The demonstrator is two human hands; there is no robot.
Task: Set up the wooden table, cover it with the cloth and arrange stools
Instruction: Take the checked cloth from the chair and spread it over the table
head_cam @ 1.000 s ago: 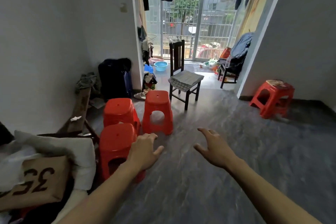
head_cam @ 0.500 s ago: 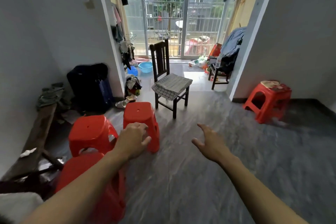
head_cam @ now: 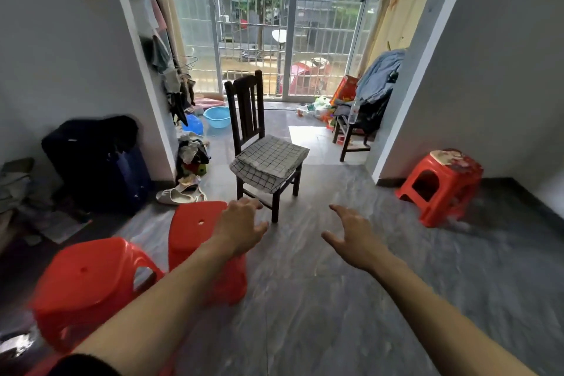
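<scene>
grey tiled floor [head_cam: 335,299], red stools [head_cam: 198,232], folded checked cloth [head_cam: 268,159] on dark chair [head_cam: 244,101], both hands [head_cam: 241,229] spread, empty

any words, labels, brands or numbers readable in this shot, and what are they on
No text can be read in the current view.
Red printed box beside the far chair: coloured print, too small and blurred to read.
Clear bottle on that chair: any label is too small to read.
Black suitcase by the left wall: a small pale mark, illegible.
Red stools and checked cloth: no lettering visible.
</scene>
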